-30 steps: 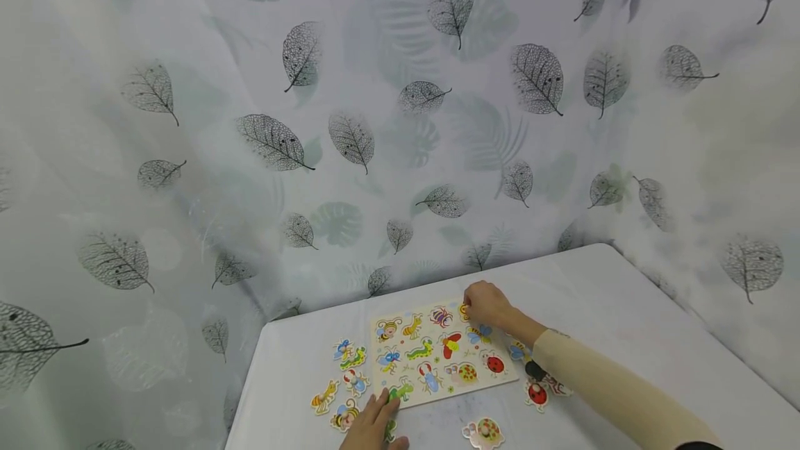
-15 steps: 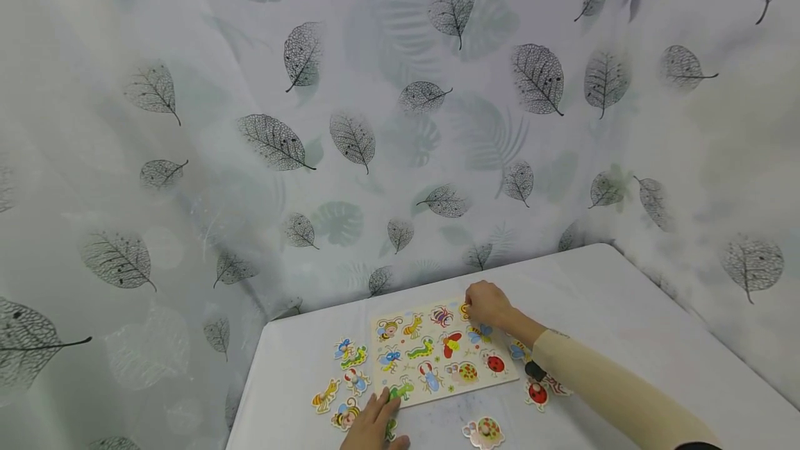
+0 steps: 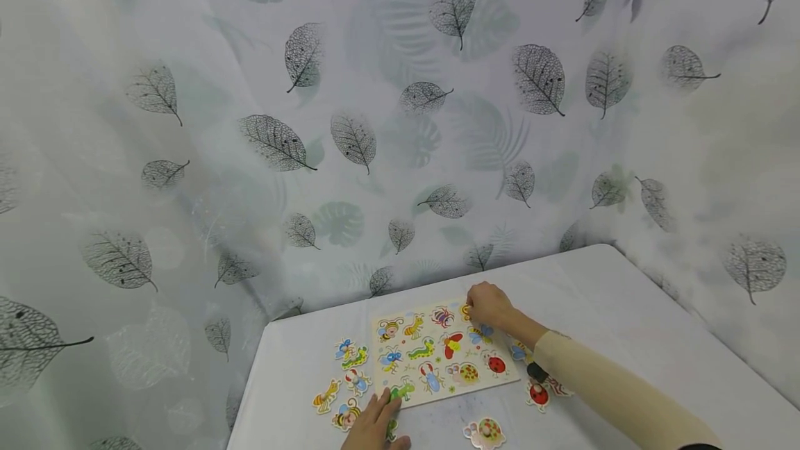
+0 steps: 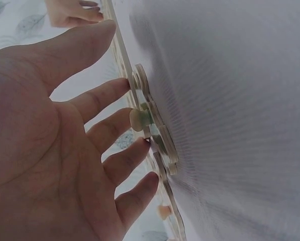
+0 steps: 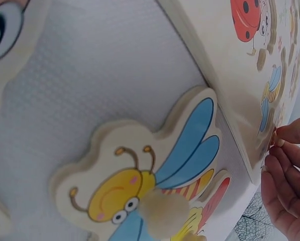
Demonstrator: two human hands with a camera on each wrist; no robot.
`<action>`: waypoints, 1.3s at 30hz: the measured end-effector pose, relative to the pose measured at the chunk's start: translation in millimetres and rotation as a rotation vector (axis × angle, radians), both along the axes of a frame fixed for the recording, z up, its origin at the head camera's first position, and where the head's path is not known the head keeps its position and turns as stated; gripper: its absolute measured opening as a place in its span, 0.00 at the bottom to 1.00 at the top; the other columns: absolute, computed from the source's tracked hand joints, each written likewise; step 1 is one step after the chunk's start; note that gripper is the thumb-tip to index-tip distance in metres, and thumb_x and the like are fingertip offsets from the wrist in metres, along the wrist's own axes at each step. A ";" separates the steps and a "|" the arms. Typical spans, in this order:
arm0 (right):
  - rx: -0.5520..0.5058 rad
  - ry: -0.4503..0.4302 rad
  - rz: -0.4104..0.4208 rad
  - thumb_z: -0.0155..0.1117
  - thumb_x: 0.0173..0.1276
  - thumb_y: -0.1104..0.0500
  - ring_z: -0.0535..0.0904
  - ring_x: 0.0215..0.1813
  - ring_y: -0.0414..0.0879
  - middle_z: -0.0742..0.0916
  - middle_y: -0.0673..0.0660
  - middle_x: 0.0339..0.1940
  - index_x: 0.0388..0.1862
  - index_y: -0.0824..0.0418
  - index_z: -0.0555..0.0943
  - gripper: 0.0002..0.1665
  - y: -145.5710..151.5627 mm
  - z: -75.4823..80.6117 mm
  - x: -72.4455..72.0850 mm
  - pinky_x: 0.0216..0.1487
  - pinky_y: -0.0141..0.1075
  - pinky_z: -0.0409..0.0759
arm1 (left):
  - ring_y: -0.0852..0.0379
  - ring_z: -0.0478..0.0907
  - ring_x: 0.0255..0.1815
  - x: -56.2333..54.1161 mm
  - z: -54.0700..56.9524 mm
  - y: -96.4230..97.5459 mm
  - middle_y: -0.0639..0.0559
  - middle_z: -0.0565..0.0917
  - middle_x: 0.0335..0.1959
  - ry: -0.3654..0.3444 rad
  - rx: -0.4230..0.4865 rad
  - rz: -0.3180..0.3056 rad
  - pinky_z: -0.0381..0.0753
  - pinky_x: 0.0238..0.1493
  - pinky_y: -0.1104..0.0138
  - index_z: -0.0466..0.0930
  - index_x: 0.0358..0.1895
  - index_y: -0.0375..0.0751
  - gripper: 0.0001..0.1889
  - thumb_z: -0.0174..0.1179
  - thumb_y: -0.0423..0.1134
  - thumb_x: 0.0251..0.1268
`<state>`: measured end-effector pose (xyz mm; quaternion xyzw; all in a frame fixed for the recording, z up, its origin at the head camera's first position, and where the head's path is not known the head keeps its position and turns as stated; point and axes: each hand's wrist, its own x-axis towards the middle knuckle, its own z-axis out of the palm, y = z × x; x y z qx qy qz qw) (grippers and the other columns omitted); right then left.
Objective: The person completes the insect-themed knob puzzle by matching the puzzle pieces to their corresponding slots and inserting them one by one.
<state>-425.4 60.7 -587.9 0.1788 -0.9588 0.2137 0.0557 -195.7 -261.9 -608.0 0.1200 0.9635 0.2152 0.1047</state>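
Note:
A wooden insect puzzle board [image 3: 431,332] lies on the table. At its far right corner, my right hand [image 3: 490,305] pinches a small, partly reddish puzzle piece [image 5: 273,138] between thumb and finger; most of that piece is hidden. My left hand [image 3: 373,423] rests at the near left corner, fingers extended. In the left wrist view, its fingertips touch the board's edge and the knobbed piece [image 4: 141,119] beside it. Under the left hand a green piece [image 3: 392,429] partly shows.
Left of the board lie loose pieces, among them a bee [image 3: 346,415] and a stag beetle [image 3: 357,382]. A snail piece [image 3: 485,433] is in front. On the right are a ladybug piece [image 3: 537,393] and a blue-winged insect [image 5: 124,193]. A leaf-print curtain [image 3: 400,158] hangs behind the white table [image 3: 594,297].
Both hands hold nearly the same places throughout. The whole head view shifts very slightly; no piece visibly moves.

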 end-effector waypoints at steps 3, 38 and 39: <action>0.006 -0.003 0.002 0.73 0.62 0.62 0.75 0.27 0.40 0.85 0.46 0.25 0.28 0.56 0.88 0.03 2.7 1.0 1.7 0.27 0.34 0.79 | 0.27 0.62 0.77 0.1 0.7 1.1 0.37 0.66 0.79 -0.009 0.006 -0.005 0.67 0.72 0.32 0.70 0.75 0.43 0.42 0.62 0.67 0.67; 0.064 -0.102 -0.059 0.77 0.62 0.58 0.77 0.31 0.43 0.86 0.50 0.32 0.29 0.56 0.87 0.06 59.9 24.3 42.2 0.30 0.38 0.83 | 0.22 0.64 0.74 0.5 2.8 -1.7 0.34 0.68 0.77 0.018 0.030 -0.027 0.69 0.69 0.30 0.71 0.72 0.40 0.39 0.60 0.65 0.70; 0.070 -0.105 -0.062 0.77 0.61 0.58 0.77 0.30 0.43 0.85 0.49 0.31 0.28 0.56 0.86 0.06 64.1 24.0 44.3 0.30 0.38 0.83 | 0.23 0.63 0.75 0.6 2.2 -0.4 0.34 0.68 0.77 0.016 0.035 -0.025 0.69 0.69 0.30 0.71 0.72 0.40 0.39 0.60 0.66 0.70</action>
